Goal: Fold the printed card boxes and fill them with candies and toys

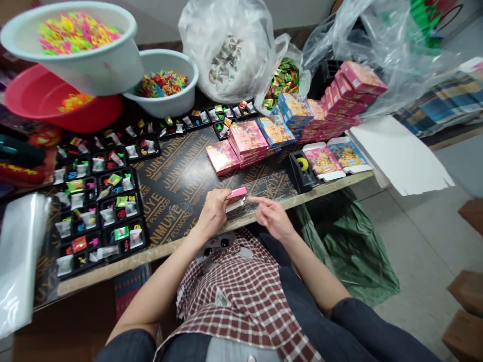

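Near the table's front edge, my left hand (pixel 214 212) is closed around a small pink box (pixel 237 193), whose white end flap shows on the side facing right. My right hand (pixel 272 215) is just right of the box, its index finger stretched toward the flap and its other fingers curled; nothing shows in it. Beyond the hands lie stacked pink boxes (pixel 223 157) and a blue box (pixel 275 131). At the left stand black trays (pixel 119 207) holding small wrapped pieces and colourful bits.
A tape dispenser (pixel 302 168) and flat cartons (pixel 324 160) lie at the right edge. Behind are a white basin (pixel 132 60), a red basin (pixel 26 98) and a clear bag (pixel 241 75). A green bag (pixel 350 246) hangs below the table's right side.
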`<action>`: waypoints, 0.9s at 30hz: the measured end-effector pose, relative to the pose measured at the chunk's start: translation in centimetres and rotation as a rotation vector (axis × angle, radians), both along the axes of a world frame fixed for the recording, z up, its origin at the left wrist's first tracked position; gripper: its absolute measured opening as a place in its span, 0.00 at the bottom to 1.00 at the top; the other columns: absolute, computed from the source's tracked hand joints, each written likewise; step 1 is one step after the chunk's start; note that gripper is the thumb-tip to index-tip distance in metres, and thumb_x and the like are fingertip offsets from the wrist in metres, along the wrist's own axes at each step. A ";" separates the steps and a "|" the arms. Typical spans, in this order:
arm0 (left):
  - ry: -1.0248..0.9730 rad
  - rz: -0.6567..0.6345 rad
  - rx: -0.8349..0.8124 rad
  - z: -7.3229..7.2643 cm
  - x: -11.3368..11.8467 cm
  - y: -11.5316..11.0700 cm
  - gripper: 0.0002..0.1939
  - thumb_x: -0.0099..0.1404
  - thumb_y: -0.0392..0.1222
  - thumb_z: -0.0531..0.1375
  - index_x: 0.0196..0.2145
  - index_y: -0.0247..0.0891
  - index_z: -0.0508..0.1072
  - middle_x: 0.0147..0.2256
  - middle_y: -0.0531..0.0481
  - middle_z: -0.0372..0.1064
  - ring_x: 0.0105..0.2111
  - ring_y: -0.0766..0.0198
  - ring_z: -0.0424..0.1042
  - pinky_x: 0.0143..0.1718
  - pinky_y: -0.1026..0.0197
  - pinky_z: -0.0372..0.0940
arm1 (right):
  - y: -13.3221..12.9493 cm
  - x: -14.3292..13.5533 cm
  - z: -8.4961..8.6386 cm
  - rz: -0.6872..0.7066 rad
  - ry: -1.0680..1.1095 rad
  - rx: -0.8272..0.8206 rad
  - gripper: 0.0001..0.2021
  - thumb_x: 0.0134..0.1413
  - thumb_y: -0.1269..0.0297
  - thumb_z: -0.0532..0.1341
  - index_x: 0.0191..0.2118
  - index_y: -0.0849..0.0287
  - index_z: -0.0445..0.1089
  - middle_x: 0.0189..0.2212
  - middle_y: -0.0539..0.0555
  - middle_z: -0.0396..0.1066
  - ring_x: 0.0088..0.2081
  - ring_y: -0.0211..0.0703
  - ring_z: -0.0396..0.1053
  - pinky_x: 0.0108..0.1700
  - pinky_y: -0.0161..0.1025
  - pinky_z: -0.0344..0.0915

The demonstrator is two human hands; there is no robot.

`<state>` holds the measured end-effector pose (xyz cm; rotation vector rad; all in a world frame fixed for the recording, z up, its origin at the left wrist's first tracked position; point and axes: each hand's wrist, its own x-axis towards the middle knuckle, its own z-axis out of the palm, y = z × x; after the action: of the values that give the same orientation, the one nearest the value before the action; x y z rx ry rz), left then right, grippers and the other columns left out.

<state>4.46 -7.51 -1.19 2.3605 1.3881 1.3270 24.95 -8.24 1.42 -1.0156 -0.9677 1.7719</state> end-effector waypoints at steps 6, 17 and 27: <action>-0.020 -0.046 0.069 -0.2 -0.1 0.1 0.11 0.70 0.33 0.52 0.49 0.42 0.64 0.43 0.46 0.73 0.41 0.62 0.72 0.43 0.56 0.62 | 0.8 -3.3 0.2 0.165 0.212 -0.130 0.19 0.48 0.50 0.69 0.40 0.60 0.78 0.09 0.38 0.48 0.15 0.29 0.39 0.20 0.34 0.37; 0.129 0.083 -0.071 0.6 1.9 -0.1 0.10 0.71 0.40 0.54 0.37 0.40 0.76 0.35 0.46 0.73 0.35 0.61 0.68 0.38 0.58 0.59 | 2.0 -2.1 -0.6 -0.068 -0.363 0.350 0.30 0.52 0.35 0.61 0.16 0.57 0.64 0.12 0.46 0.55 0.16 0.33 0.49 0.20 0.35 0.46; 0.035 -0.152 -0.276 5.0 -6.5 -4.2 0.16 0.55 0.25 0.54 0.32 0.42 0.78 0.40 0.50 0.76 0.47 0.59 0.72 0.60 0.47 0.57 | 13.5 -12.4 0.2 0.017 -0.594 0.932 0.23 0.55 0.41 0.62 0.44 0.56 0.74 0.42 0.59 0.76 0.44 0.51 0.72 0.44 0.46 0.69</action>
<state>-1.99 -11.73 3.85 2.2616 1.2767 0.9892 12.50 5.27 1.64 -0.8840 -1.9159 0.8015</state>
